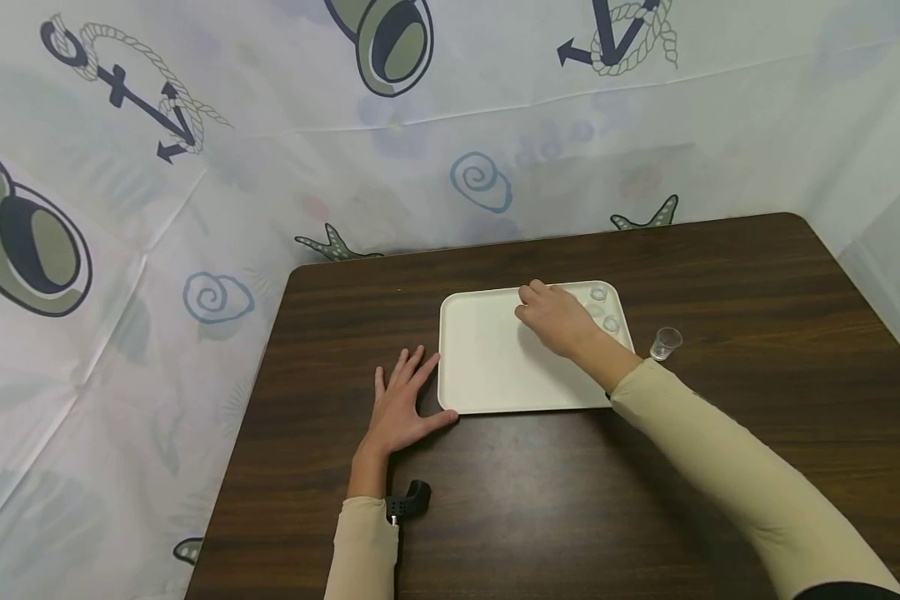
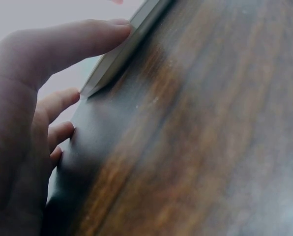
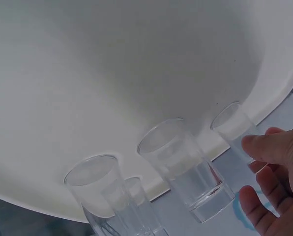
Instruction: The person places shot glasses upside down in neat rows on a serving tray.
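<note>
My right hand (image 1: 558,321) reaches over the far part of the white tray (image 1: 487,350). In the right wrist view its thumb and fingers pinch a small clear glass (image 3: 230,120) near the base end, mouth down and rim right at the tray surface. Beside it stand a larger upturned glass (image 3: 183,167) and another glass (image 3: 95,182), with a further one (image 3: 134,189) partly behind. My left hand (image 1: 397,417) lies at the tray's near left corner with fingers spread, the thumb at the front edge and the index fingertip by the left side.
A clear glass (image 1: 666,342) stands upright on the dark wooden table (image 1: 510,500), just right of the tray and close to my right sleeve. A printed curtain (image 1: 420,183) hangs behind the table's far edge and along its left.
</note>
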Demonstrator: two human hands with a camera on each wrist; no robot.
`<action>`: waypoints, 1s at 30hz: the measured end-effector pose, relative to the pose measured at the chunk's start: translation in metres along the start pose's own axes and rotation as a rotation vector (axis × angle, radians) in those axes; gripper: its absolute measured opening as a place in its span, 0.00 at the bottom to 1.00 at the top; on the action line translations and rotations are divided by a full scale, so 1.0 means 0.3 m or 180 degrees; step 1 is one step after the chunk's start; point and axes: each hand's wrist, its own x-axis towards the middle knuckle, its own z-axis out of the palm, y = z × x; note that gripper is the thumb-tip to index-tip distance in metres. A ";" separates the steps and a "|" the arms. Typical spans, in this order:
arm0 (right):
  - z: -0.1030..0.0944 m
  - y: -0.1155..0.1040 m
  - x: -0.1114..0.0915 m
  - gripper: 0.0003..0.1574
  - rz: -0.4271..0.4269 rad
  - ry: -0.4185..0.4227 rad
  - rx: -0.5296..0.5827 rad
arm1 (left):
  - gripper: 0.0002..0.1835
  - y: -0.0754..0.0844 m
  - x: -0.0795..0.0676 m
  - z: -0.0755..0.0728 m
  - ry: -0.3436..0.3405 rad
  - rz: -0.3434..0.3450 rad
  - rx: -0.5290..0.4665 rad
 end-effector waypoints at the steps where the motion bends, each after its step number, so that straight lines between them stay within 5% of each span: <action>1: 0.000 -0.001 0.000 0.10 0.0004 -0.0002 0.0007 | 0.52 -0.001 0.000 0.000 0.0009 0.0002 0.0000; 18: -0.044 -0.004 0.002 0.15 0.0157 -0.0066 0.0291 | 0.53 -0.003 -0.004 0.005 -0.0023 -0.0032 0.0008; 30: -0.151 0.059 -0.051 0.17 0.0600 0.0290 0.0802 | 0.53 -0.004 -0.003 0.006 -0.0008 -0.0039 0.0022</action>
